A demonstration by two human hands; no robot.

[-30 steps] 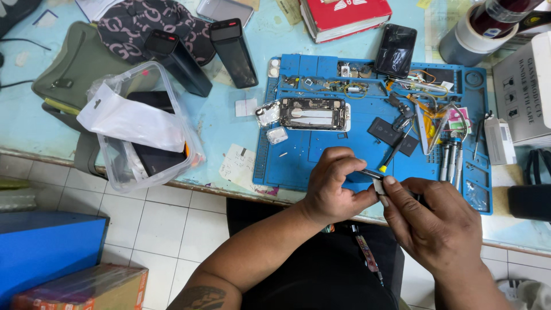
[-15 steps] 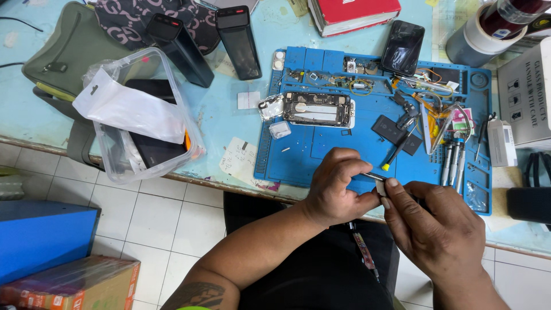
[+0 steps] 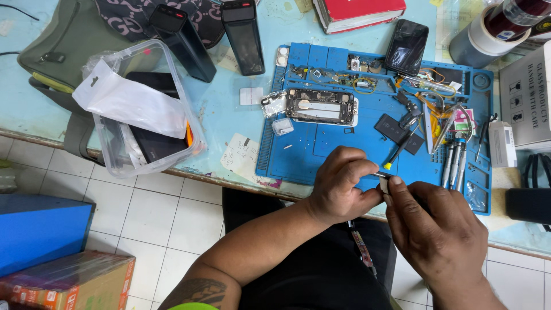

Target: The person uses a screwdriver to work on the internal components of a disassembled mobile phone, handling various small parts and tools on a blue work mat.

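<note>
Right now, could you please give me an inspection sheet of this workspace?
Surface: pale blue table with a blue repair mat on it.
Job's things: small white part pinched between both hands, over the mat's near edge; opened phone on the mat.
Clutter: clear tub holding a white bag, two black power banks, red book, black phone, screwdrivers, tape roll.
Fingers: left hand and right hand both closed on the part.
Cables: fine wires on the mat; black cable at far right.
Surroundings: tiled floor, blue box, cardboard box.
</note>
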